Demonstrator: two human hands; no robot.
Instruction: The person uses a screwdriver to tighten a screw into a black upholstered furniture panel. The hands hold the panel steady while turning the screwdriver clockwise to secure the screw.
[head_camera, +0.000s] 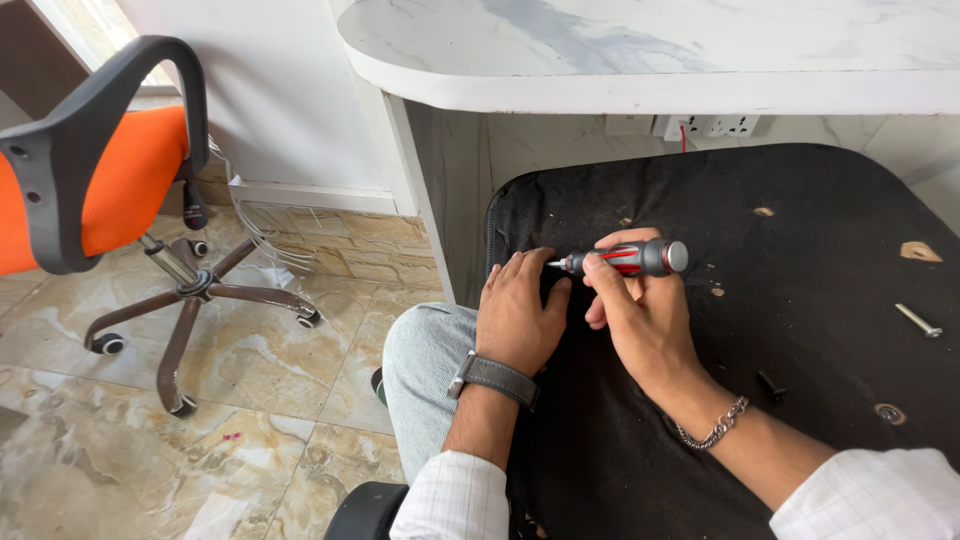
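Note:
A black fabric-covered chair seat base (800, 240) lies upturned across my lap. My right hand (640, 310) grips a grey, red and black screwdriver (630, 259), held nearly level with its tip pointing left. My left hand (518, 312) rests flat on the left edge of the seat base, fingers together, right by the screwdriver's tip. A dark watch sits on my left wrist and a chain bracelet on my right. What the tip touches is hidden behind my left fingers.
A silver bolt (918, 320) and a black screw (770, 385) lie on the seat base, near several screw holes. An orange and black office chair (90, 170) stands at left on the marble floor. A white marble counter (650, 50) overhangs ahead, with wall sockets (710, 126) below it.

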